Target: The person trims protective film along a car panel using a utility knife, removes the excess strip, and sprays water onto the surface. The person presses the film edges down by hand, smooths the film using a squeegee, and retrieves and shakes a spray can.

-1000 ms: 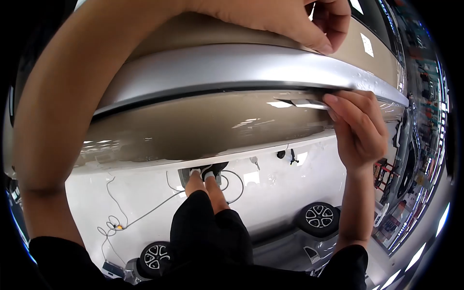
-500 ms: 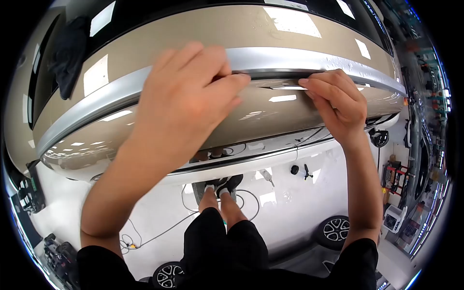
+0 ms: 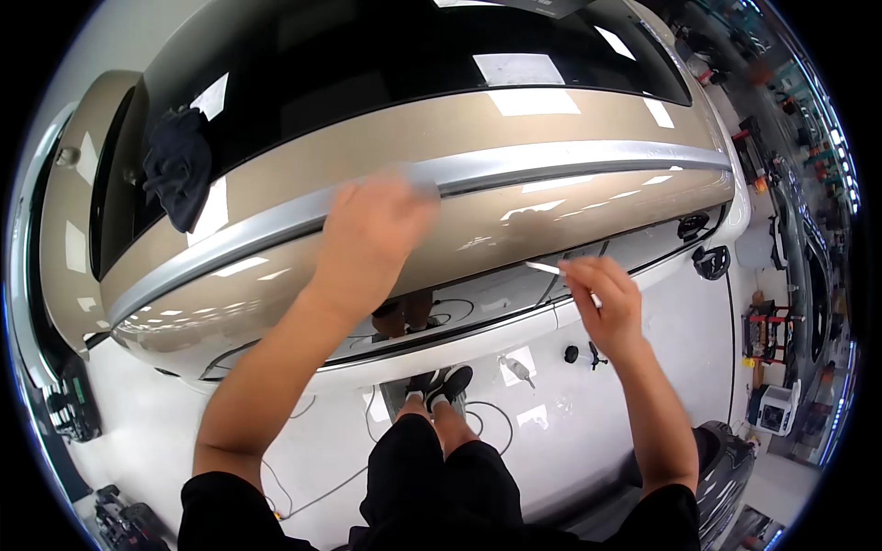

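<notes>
A silver rail [image 3: 542, 160] runs along the roof edge of a beige car [image 3: 303, 151]. My left hand [image 3: 378, 225] is over the rail's middle left part, smeared by motion; whether its fingers hold anything cannot be made out. My right hand [image 3: 602, 298] is off the car body, lower and to the right, its fingers pinched on a thin white blade-like tool [image 3: 545, 267] that points left. A dark cloth [image 3: 178, 167] lies on the car at the left, by the dark glass.
On the white floor below are a spray bottle [image 3: 517, 369], a cable [image 3: 335, 489] and small black items [image 3: 595, 356]. My feet stand on a grey platform [image 3: 393, 397]. A dark car [image 3: 726, 468] is at the lower right, a red rack [image 3: 770, 335] at the right.
My right hand has moved down and away from the rail with the tool. My left hand moved from above the rail's right part to its left part. The view has pulled back, showing more roof.
</notes>
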Tool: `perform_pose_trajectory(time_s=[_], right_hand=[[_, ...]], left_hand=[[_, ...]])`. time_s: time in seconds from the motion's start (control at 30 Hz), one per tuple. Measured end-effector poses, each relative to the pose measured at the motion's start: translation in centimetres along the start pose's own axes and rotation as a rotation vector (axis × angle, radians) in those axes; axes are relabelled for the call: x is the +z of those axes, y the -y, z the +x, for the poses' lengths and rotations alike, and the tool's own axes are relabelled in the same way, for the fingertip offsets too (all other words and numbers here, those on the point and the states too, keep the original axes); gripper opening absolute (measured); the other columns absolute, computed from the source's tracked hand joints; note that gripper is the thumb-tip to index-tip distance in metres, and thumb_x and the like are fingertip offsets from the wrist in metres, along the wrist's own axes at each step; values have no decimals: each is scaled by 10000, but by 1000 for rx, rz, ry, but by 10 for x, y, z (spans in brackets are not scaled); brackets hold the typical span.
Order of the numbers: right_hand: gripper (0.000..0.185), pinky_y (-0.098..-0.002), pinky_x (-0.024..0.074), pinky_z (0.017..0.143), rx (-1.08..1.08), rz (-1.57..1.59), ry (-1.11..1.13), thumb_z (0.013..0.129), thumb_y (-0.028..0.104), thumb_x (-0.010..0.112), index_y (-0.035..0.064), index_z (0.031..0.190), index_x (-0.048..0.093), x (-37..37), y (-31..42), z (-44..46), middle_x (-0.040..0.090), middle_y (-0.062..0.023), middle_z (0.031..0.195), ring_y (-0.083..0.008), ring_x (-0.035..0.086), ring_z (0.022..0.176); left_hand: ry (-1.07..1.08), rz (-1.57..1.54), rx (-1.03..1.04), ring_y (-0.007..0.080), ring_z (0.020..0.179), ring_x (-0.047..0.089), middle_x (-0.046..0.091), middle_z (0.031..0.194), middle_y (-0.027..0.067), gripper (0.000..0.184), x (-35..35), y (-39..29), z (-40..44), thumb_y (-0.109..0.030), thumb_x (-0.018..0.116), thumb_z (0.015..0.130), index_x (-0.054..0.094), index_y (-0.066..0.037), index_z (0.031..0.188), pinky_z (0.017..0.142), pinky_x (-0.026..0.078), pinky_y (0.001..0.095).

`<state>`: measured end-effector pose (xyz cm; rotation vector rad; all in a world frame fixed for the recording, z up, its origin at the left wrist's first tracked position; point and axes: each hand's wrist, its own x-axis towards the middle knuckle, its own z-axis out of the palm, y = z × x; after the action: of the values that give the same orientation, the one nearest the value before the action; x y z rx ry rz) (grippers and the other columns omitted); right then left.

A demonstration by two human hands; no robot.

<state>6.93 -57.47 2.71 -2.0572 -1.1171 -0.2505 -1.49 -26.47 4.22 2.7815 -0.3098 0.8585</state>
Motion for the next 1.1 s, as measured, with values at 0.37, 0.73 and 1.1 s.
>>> perform_pose_trajectory(time_s=[0.37, 0.73, 1.1], right_hand=[[197, -358, 564, 658, 539, 132, 159, 838, -31, 767, 58, 1010, 730, -62, 139, -199, 726, -105, 909, -278, 710, 776], [214, -360, 542, 644, 911, -153, -103, 835, -68, 734, 48, 1013, 707, -165, 230, -305, 708, -111, 893, -286, 692, 771], [240, -351, 560, 677, 713, 51, -218, 836, -88, 733, 30, 1045, 711, -112, 200, -233, 718, -137, 912, -290, 715, 803]], left_hand=[[115, 160, -263, 271, 945, 598, 605, 902, 56, 69, 12, -34, 25, -157, 728, 828, 714, -102, 867, 798, 484, 416], [114, 397, 113, 301, 894, 562, 554, 893, 102, 91, 28, -36, 28, -116, 703, 805, 624, -71, 809, 778, 484, 430], [-13, 15, 40, 327, 897, 574, 571, 949, 121, 122, -21, 22, 24, -58, 714, 838, 604, -49, 890, 782, 493, 409]])
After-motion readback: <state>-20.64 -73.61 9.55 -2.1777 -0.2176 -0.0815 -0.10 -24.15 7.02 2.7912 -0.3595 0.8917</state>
